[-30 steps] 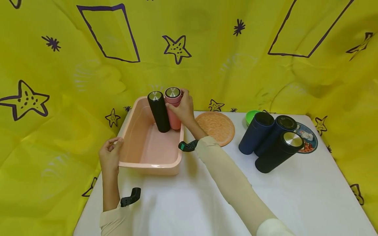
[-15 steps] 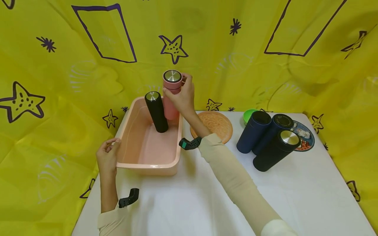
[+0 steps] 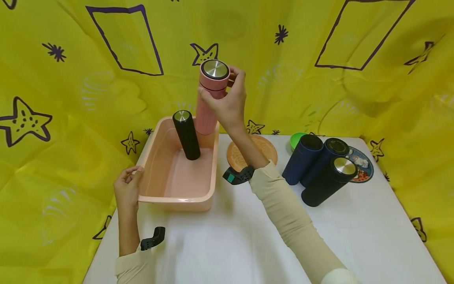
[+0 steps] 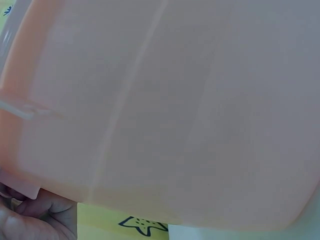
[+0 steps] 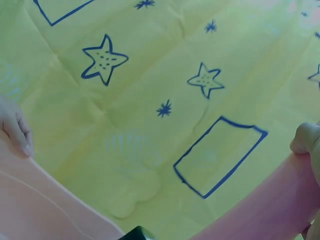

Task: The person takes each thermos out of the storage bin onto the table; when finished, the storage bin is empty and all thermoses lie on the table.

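A pink cylindrical bottle (image 3: 214,84) with a silver-topped lid is gripped near its top by the right hand (image 3: 231,100), held over the far right corner of a peach rectangular plastic bin (image 3: 214,169). The bin's left rim is pinched by the left hand (image 3: 128,188), well apart. Inside, a slim black cylindrical bottle (image 3: 188,136) is seen. To the right, dark cylindrical bottles (image 3: 302,161) are grouped beside a round orange mat (image 3: 266,150) on a white-covered table (image 3: 227,244).
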Demonstrator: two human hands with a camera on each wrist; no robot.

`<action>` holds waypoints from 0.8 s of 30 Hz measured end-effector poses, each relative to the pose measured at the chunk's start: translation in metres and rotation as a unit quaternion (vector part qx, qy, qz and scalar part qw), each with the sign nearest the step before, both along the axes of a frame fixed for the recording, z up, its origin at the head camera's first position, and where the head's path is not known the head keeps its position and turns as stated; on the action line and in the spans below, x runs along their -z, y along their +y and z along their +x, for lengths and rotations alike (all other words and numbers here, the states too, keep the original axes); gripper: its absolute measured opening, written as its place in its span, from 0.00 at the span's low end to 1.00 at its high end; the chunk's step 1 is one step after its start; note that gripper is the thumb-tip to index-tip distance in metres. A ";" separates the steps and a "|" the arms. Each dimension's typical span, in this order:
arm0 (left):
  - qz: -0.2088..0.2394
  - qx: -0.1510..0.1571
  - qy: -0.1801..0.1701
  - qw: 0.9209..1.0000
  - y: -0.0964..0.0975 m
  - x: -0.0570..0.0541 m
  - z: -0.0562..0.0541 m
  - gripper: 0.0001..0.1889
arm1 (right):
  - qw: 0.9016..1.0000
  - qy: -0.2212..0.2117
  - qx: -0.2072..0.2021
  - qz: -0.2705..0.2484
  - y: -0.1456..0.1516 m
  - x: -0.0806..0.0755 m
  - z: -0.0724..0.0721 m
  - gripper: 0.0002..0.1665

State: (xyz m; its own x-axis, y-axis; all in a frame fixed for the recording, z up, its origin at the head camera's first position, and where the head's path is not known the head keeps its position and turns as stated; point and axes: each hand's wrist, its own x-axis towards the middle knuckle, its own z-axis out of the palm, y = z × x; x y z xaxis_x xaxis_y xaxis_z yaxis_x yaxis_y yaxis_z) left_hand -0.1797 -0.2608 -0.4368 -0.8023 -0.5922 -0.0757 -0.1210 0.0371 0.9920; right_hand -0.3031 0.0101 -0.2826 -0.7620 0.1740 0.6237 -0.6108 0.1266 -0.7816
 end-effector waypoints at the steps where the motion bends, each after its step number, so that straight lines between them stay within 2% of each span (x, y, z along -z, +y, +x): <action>1: -0.001 0.001 0.000 1.000 0.000 0.000 0.000 0.09 | 1.000 0.001 0.000 -0.001 0.003 -0.002 0.003 0.44; 7: 0.007 0.004 -0.004 1.000 -0.002 0.002 -0.002 0.10 | 1.000 0.001 0.009 0.002 0.017 -0.007 0.018 0.45; 13: 0.007 0.002 0.001 1.000 -0.002 0.000 -0.002 0.08 | 0.999 0.019 0.025 0.012 0.033 -0.002 0.031 0.44; 18: 0.010 0.001 0.005 1.000 -0.001 0.000 -0.001 0.08 | 0.997 0.036 0.051 0.036 0.050 0.008 0.043 0.44; 24: 0.006 0.001 -0.001 1.000 0.000 -0.001 0.000 0.08 | 0.995 0.027 0.084 0.036 0.072 0.031 0.060 0.45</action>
State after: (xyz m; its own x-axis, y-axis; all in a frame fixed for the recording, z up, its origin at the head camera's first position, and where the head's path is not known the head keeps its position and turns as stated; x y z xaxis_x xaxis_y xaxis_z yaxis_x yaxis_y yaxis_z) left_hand -0.1801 -0.2603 -0.4360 -0.8035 -0.5893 -0.0841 -0.1229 0.0259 0.9921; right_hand -0.2427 0.0825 -0.3135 -0.6907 0.2491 0.6789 -0.6176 0.2852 -0.7330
